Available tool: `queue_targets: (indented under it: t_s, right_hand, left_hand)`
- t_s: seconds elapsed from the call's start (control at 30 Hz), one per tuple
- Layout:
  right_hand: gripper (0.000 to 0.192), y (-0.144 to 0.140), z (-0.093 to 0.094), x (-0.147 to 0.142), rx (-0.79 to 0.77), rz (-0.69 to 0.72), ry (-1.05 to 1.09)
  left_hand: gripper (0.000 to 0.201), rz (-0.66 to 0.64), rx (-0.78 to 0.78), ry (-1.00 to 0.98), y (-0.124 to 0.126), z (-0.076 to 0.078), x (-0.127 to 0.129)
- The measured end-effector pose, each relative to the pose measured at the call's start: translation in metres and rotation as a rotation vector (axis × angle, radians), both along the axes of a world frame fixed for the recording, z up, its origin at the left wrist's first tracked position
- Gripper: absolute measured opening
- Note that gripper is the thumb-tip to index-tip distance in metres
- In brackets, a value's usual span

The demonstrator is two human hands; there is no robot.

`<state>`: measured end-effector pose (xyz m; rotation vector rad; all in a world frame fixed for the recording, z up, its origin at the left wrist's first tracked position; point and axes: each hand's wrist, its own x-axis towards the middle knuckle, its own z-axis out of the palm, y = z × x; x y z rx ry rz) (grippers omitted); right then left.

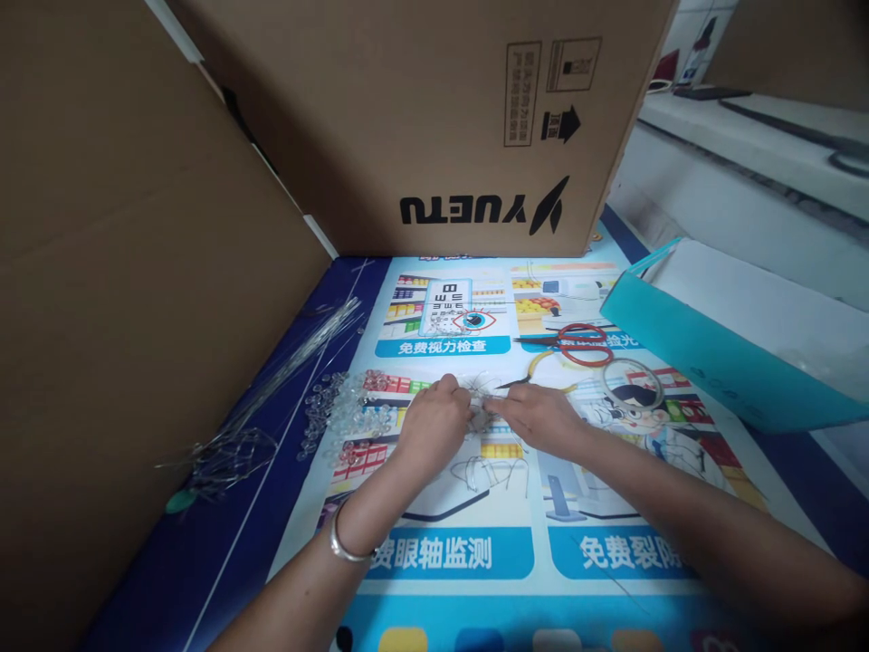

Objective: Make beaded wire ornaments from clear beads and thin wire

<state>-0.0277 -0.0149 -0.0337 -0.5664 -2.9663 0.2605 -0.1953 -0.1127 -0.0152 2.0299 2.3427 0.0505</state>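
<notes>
**Thin wire piece pinched over poster**

Left hand (434,421) & right hand (536,417) both pinch a small wire piece (481,412) just below the red scissors (577,344). Clear bead pile (346,412) lies left of scissors. Wire looks light, springy, easily bent; best gripped at ends w/ fingertips.

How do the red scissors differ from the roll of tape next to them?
The red scissors are long, with red loop handles and dark blades pointing left; the roll of tape is a clear round ring. The scissors lie farther from the hands, the tape nearer the right hand. Both lie flat on the printed mat.
</notes>
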Motion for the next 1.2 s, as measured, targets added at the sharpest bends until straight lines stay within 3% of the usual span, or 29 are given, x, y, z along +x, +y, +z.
queue_targets:
  t_s: [0.23, 0.53, 0.63, 0.9, 1.2]
  right_hand:
    - [0.030, 0.003, 0.003, -0.002, -0.075, -0.006, -0.031]
    - [0.030, 0.002, 0.006, -0.005, -0.141, -0.056, -0.068]
    - [0.030, 0.002, 0.006, -0.005, -0.142, -0.049, -0.052]
    - [0.029, 0.001, 0.008, -0.006, -0.135, -0.049, -0.057]
    - [0.027, -0.004, 0.013, -0.007, -0.106, -0.083, -0.097]
  left_hand:
    - [0.015, 0.052, 0.004, -0.177, 0.001, -0.005, -0.005]
    - [0.015, 0.019, 0.021, -0.385, 0.004, -0.007, -0.015]
    - [0.016, 0.017, 0.015, -0.337, 0.003, -0.003, -0.016]
    - [0.021, -0.033, -0.074, 0.029, 0.007, 0.010, -0.002]
    - [0.020, 0.017, -0.197, -0.072, 0.021, 0.011, -0.003]
